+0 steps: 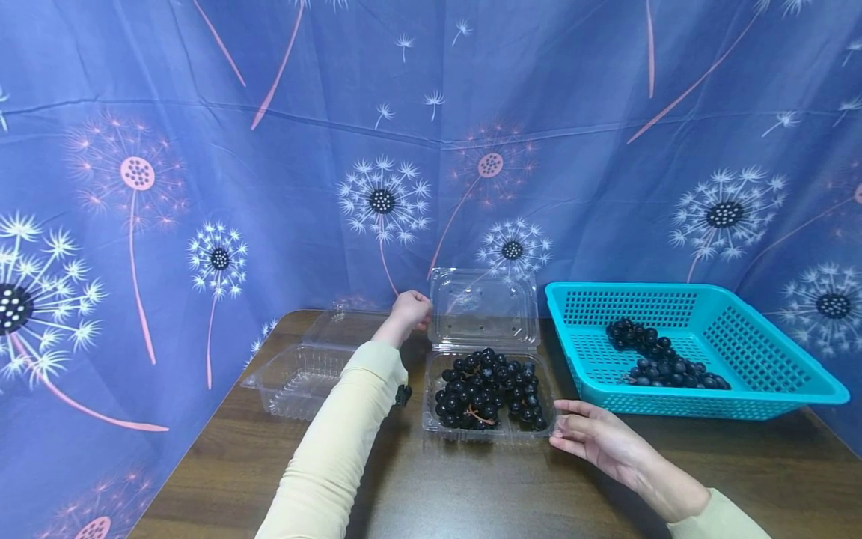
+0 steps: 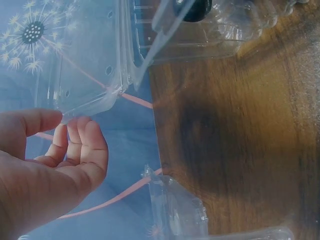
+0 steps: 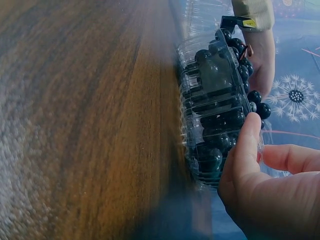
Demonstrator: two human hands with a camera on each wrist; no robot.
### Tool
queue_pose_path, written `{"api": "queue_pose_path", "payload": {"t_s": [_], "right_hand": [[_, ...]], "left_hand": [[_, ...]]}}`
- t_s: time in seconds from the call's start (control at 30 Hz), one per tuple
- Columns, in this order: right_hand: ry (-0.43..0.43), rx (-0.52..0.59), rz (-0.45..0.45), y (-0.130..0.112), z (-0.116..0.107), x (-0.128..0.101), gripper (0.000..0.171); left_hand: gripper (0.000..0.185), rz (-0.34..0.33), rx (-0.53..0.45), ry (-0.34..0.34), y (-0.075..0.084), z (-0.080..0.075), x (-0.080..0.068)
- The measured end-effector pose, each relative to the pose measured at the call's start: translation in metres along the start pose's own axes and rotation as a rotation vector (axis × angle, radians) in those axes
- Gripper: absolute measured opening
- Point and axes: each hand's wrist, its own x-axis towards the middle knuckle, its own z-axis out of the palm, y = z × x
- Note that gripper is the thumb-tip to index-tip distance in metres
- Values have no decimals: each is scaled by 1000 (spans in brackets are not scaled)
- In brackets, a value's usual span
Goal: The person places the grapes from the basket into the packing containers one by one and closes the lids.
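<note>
A clear plastic clamshell box (image 1: pixel 431 419) stands on the table with its lid (image 1: pixel 483 311) raised at the back. Dark grapes (image 1: pixel 480 385) fill it, heaped a little above the rim. At the lid's left edge, my left hand (image 1: pixel 411 308) pinches a corner between thumb and fingertips, as the left wrist view shows. My right hand (image 1: pixel 602 443) grips the box's front right side, thumb and fingers on either side of the rim. From the right wrist view, grapes press against the ribbed clear wall (image 3: pixel 215 110), and some stick out over the edge.
On the left stands another open clear clamshell (image 1: pixel 296 382), partly behind my left sleeve. A turquoise plastic basket (image 1: pixel 707 404) at the right holds more dark grape bunches (image 1: pixel 676 372). Behind the wooden table (image 1: pixel 458 494) hangs a blue dandelion-print cloth (image 1: pixel 303 187).
</note>
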Motion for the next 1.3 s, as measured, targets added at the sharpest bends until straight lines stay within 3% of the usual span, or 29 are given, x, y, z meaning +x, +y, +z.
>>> {"api": "queue_pose_path", "payload": {"t_s": [0.23, 0.5, 1.0, 1.3], "right_hand": [[-1, 7, 4, 1, 0, 0, 68], [-1, 18, 9, 1, 1, -1, 68], [-15, 25, -6, 2, 0, -2, 69], [-12, 17, -4, 1, 1, -2, 67]], "left_hand": [[10, 16, 60, -29, 6, -1, -6], [10, 25, 107, -16, 10, -3, -7], [7, 126, 194, 15, 17, -7, -11], [6, 217, 322, 62, 25, -11, -22]]}}
